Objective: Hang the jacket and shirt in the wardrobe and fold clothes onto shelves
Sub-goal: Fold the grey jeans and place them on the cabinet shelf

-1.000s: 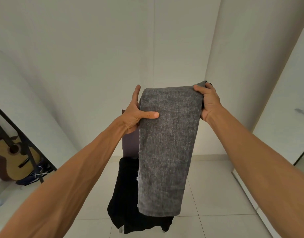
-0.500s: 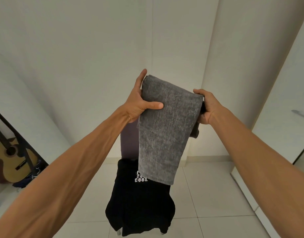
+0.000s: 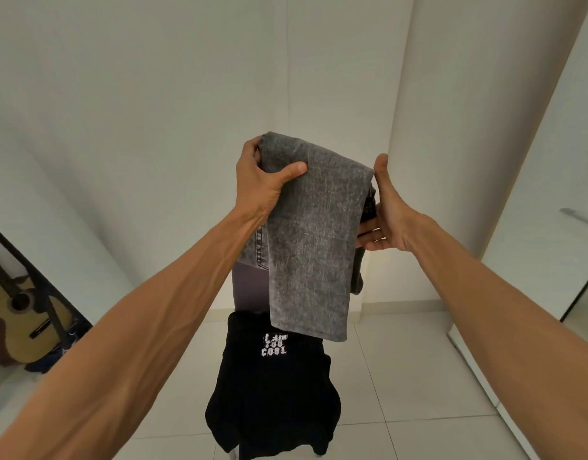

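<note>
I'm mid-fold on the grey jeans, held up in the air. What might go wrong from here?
1. Only the left hand grips the jeans. The right hand is open, with straight fingers against the folded edge, and an inner layer sags out on that side, so the fold may slip apart.
2. The hanging end sits just above the black shirt draped on the chair. Lowering the jeans might snag the shirt and drag it off.

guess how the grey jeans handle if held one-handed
Probably floppy: the grey jeans droop below the left hand gripping them. Likely fairly heavy, being folded denim layers. The fold may slip open without the right hand supporting.
</note>
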